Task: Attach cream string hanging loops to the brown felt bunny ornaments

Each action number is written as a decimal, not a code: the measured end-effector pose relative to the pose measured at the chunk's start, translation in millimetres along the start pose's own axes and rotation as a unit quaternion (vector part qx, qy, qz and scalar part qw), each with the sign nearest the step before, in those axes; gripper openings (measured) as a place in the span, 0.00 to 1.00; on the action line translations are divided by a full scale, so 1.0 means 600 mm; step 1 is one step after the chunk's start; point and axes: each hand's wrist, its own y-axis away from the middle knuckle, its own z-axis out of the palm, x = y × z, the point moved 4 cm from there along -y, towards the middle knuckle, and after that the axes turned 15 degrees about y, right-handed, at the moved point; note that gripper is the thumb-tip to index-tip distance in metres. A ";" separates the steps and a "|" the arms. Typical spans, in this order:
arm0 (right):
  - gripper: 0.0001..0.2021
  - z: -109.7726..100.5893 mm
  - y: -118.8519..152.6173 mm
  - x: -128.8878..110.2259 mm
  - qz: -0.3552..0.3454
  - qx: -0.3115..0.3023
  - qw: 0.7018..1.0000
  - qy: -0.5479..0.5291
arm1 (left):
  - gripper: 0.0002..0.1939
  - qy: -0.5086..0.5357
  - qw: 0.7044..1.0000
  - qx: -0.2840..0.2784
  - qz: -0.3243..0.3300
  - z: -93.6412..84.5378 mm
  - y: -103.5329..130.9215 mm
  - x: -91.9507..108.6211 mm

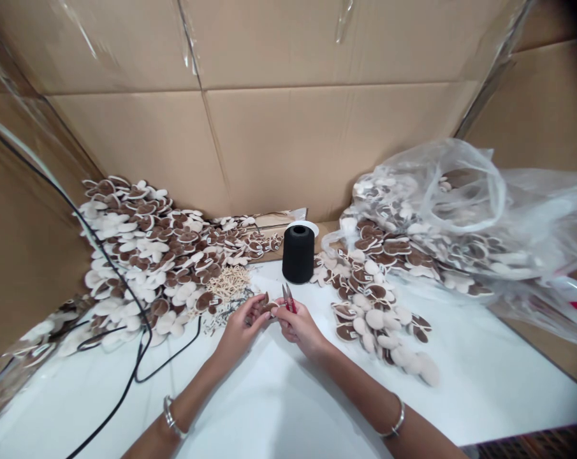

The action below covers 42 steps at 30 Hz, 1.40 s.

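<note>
My left hand point(244, 320) is closed around a small brown plush piece point(268, 307), pinching it between thumb and fingers in front of the black thread cone. My right hand point(299, 329) meets it at the piece's right side, fingers curled. Held in that same hand are red-handled thread snips point(289, 299), their pointed metal blades sticking up away from me. The right fingertips touch the edge of the plush piece, most of which is hidden by the fingers. Just left of my left hand lies a heap of short cream cords point(227, 282).
A large pile of brown-and-white plush pieces point(145, 248) fills the left. The black thread cone point(298, 256) stands behind my hands. More plush pieces point(377, 312) lie at right, below a clear plastic bag point(522, 217) holding others. A black cable point(125, 389) crosses the left side. Cardboard walls point(345, 146) enclose the table.
</note>
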 end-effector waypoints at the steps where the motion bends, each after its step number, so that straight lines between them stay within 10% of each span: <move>1: 0.21 0.000 0.000 0.000 0.002 0.001 1.000 0.000 | 0.20 0.000 1.000 0.000 0.001 0.000 0.000 0.000; 42: 0.19 -0.001 0.000 0.002 0.008 -0.001 1.000 -0.021 | 0.21 -0.013 0.999 -0.039 -0.007 0.006 0.002 -0.013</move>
